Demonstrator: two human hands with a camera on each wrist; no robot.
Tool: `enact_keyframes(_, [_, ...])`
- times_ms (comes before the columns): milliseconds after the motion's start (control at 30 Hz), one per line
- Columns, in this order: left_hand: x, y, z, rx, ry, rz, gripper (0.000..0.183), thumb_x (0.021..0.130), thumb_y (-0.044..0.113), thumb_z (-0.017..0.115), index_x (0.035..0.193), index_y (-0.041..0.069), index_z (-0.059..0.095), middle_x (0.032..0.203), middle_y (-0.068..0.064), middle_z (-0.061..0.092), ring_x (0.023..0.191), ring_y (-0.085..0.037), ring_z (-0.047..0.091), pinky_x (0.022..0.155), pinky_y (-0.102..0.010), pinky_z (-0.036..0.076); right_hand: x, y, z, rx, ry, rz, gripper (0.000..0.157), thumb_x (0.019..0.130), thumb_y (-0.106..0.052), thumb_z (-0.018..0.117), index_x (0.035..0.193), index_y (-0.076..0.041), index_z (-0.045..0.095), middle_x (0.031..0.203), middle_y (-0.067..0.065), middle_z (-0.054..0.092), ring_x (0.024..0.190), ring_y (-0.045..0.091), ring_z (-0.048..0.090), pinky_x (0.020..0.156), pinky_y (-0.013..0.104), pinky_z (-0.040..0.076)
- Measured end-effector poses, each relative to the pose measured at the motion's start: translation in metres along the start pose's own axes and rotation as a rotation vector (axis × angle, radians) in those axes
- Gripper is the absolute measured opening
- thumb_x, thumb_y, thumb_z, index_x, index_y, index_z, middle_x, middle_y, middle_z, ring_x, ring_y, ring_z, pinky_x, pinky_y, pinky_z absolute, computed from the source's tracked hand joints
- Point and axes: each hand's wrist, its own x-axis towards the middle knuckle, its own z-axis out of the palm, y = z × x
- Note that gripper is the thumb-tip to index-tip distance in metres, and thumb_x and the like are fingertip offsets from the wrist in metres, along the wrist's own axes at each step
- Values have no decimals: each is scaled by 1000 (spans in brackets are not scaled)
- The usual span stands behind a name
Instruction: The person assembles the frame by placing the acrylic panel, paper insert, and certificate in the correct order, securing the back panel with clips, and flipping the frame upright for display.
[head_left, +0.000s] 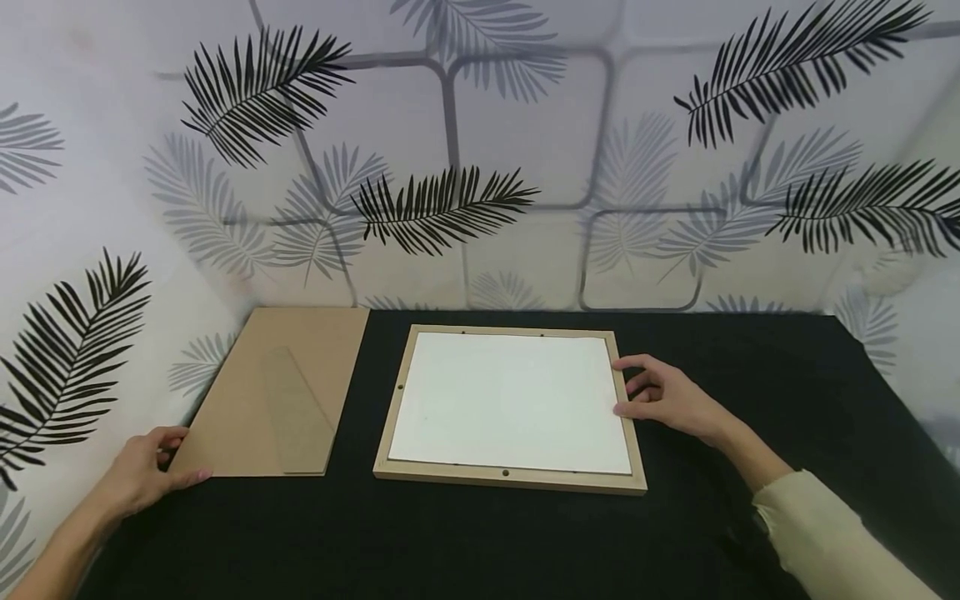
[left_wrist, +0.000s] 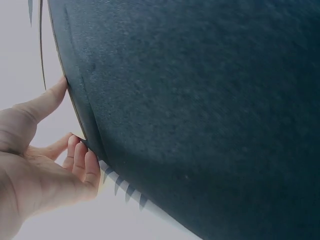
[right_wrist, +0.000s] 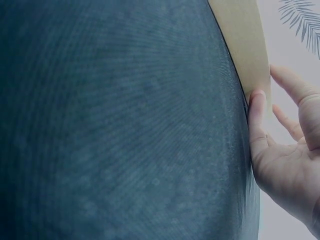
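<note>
A flat brown board (head_left: 232,392) lies at the left of the black table, a pale wedge-shaped patch (head_left: 296,417) showing on its surface. My left hand (head_left: 142,475) is at the board's near left corner, thumb along the near edge and fingers by the left edge. In the left wrist view, the left hand's thumb (left_wrist: 50,102) touches a thin edge. Right of the board lies a light wooden frame (head_left: 450,477) around a white panel (head_left: 510,400). My right hand (head_left: 671,400) touches the frame's right side, with index finger and thumb spread apart on it.
Black cloth (head_left: 465,542) covers the table. Behind it and along the left hangs pale fabric (head_left: 517,142) printed with black and grey leaves. Small dark holes dot the wooden frame. A strip of black cloth separates the board from the frame.
</note>
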Motion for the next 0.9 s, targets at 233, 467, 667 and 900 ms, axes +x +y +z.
enact_keyframes(233, [-1, 5, -1, -5, -30, -53, 77, 84, 16, 85, 127, -26, 37, 111, -43, 50, 99, -56, 53, 80, -61, 46, -1, -2, 0, 10, -1, -1, 67, 91, -18, 80, 147, -6, 46, 112, 18, 55, 90, 29, 63, 78, 31, 53])
enact_keyframes(467, [0, 5, -3, -85, -97, -119, 83, 86, 19, 83, 131, -24, 29, 116, -47, 43, 106, -58, 47, 86, -64, 43, 0, -1, 1, 15, -7, -10, 66, 91, -18, 80, 147, -6, 46, 112, 18, 56, 89, 29, 63, 78, 32, 54])
enact_keyframes(667, [0, 2, -2, -200, -150, -197, 89, 88, 19, 82, 136, -23, 21, 122, -48, 36, 111, -59, 42, 92, -66, 39, 0, -3, 1, 7, -10, -15, 66, 92, -18, 79, 147, -5, 45, 110, 17, 57, 88, 29, 63, 78, 32, 54])
enact_keyframes(900, [3, 2, -5, -229, -148, -227, 90, 86, 22, 85, 135, -21, 23, 121, -45, 37, 110, -58, 44, 91, -64, 41, 0, -5, 1, 4, -12, -6, 67, 91, -18, 80, 146, -4, 45, 111, 18, 56, 88, 29, 63, 77, 31, 54])
